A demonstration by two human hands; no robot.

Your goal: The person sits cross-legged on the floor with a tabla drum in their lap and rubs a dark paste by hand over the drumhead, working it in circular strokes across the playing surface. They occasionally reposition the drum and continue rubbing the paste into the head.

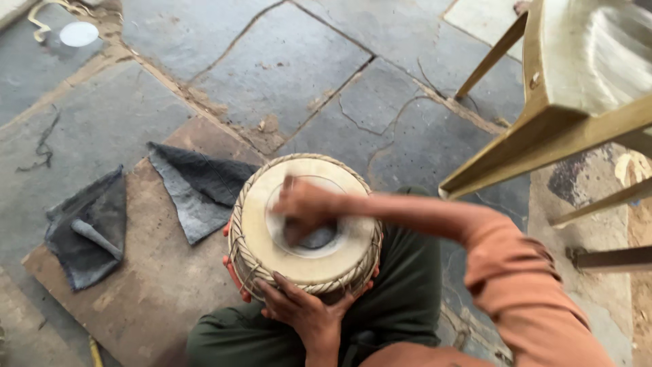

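A small round drum [272, 251] with a pale skin and woven lacing around its rim stands upright between my legs. My left hand [302, 309] grips its near side, fingers wrapped over the laced rim. My right hand [304, 207], reaching in from the right in an orange sleeve, presses with curled fingers on the dark patch [320, 238] at the centre of the skin. This hand is blurred by motion, so I cannot see whether it holds anything.
Two grey cloths [88, 231] [200, 187] lie on a brown board [156, 292] left of the drum. A wooden chair frame [543, 136] stands close on the right. The floor is cracked grey stone [285, 68], with a small white disc [78, 34] at far left.
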